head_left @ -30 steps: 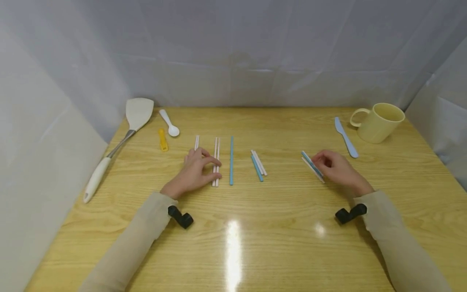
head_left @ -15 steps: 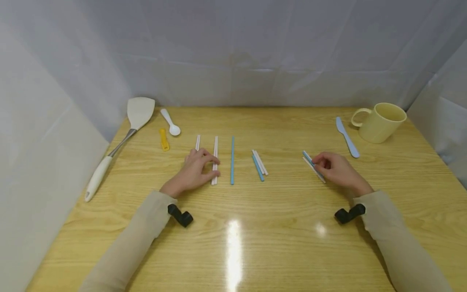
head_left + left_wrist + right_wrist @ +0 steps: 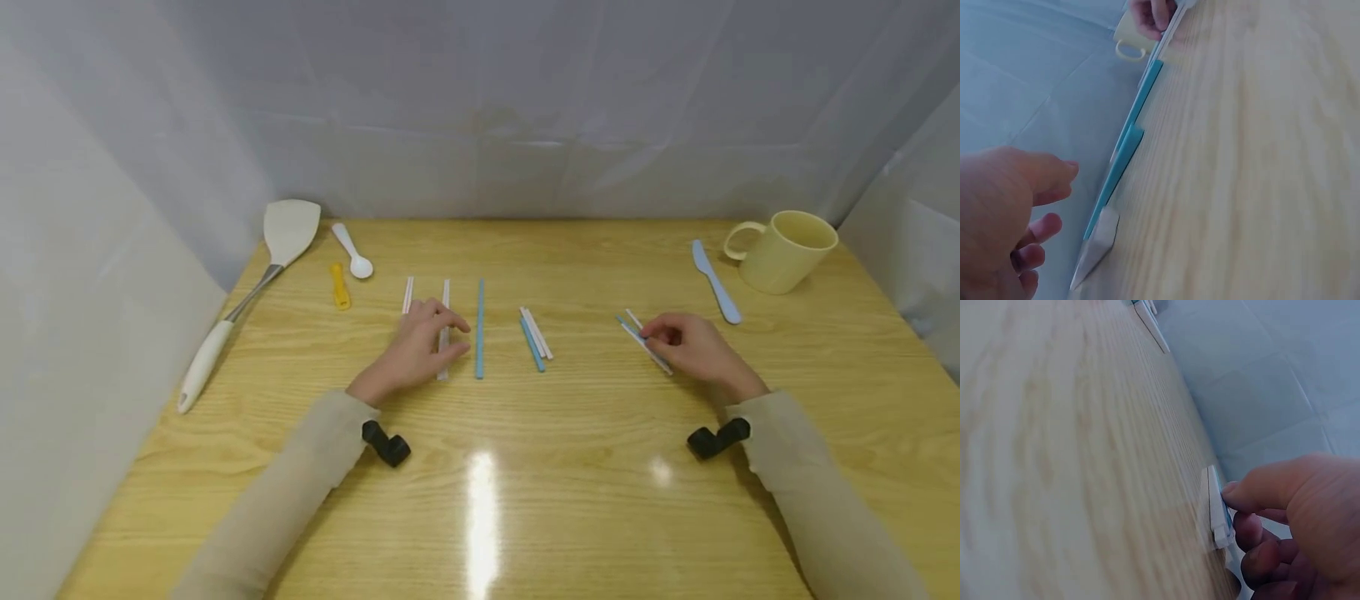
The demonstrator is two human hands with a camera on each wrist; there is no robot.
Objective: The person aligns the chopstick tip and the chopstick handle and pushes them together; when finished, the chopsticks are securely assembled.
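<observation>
My left hand (image 3: pixel 423 342) is over a pair of long white sticks (image 3: pixel 446 292), its thumb and index fingertip apart beside a long blue stick (image 3: pixel 480 333). In the left wrist view the left hand (image 3: pixel 1007 212) holds nothing. Another white pair (image 3: pixel 408 293) pokes out behind that hand. At the right, my right hand (image 3: pixel 686 346) pinches a small bunch of short blue and white sticks, whose white stick (image 3: pixel 1215 500) faces the right wrist camera. A second short group, a blue stick (image 3: pixel 531 343) beside white sticks (image 3: pixel 537 333), lies between the hands.
A cream spatula (image 3: pixel 292 233), a white spoon (image 3: pixel 361 267) and a small yellow clip-like piece (image 3: pixel 340 287) lie at the left. A light blue knife (image 3: pixel 716 283) and a yellow mug (image 3: pixel 783 258) are at the back right. A pale curtain (image 3: pixel 480 108) hangs behind the wooden table.
My left hand has shifted right, from the long white pair toward the long blue stick; that white pair now lies closer together. The short sticks at my right fingers have fanned slightly apart.
</observation>
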